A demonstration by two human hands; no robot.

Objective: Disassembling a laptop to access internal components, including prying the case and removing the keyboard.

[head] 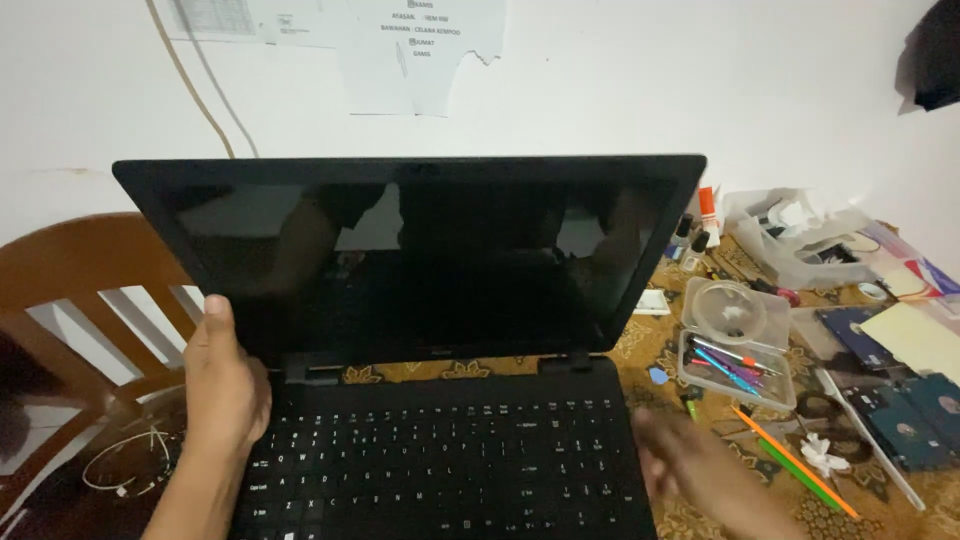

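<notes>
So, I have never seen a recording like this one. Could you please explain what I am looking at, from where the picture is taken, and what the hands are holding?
There is no machine here: a person works with two bare hands, and the one picture comes from a camera worn on the head, looking down.

In the middle stands an open black laptop with a dark screen, on a table covered by a patterned brown cloth. The left hand grips the lower left corner of the screen. The right hand is blurred beside the keyboard's right edge; I cannot tell whether it holds anything.

To the right lie a clear plastic box with small tools, an orange and a green pencil-like stick, and dark flat devices. At the left is a wooden chair.
</notes>
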